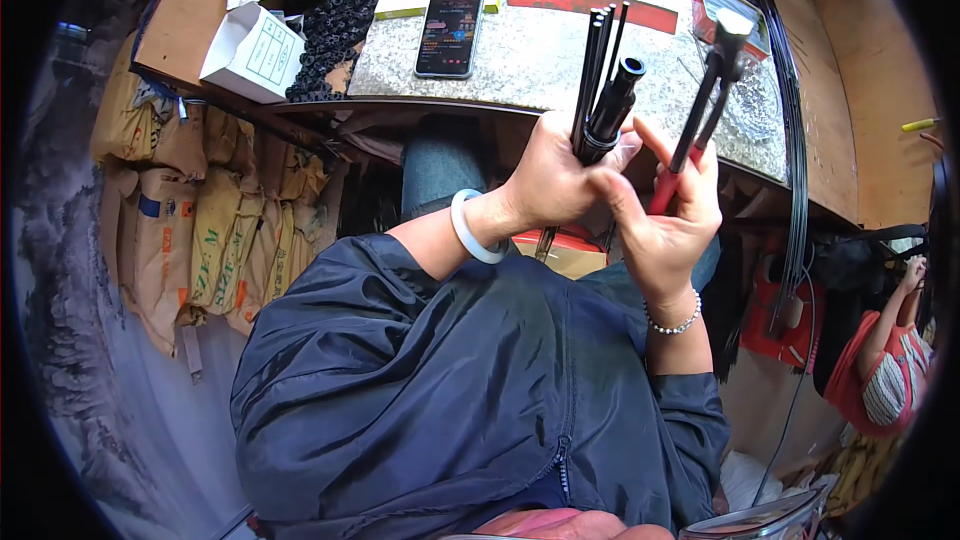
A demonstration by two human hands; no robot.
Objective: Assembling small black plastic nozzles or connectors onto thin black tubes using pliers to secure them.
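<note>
Rods (594,60), thin and black, with one thicker tubular part (611,108): gripped upright in our left hand (550,172), before the bench's near edge; we see their middles hidden by the hand. Red-handled tool (690,130): clasped in our right hand (665,230); its pale head blurs, its kind we cannot tell. Pale speckled board (540,75): carries phone (452,28) and worn red strip (592,8). Loose black parts (335,35): heaped beyond, cut off above. Sacks (163,240): left. Another person (893,365): far right, partly cropped.
</note>
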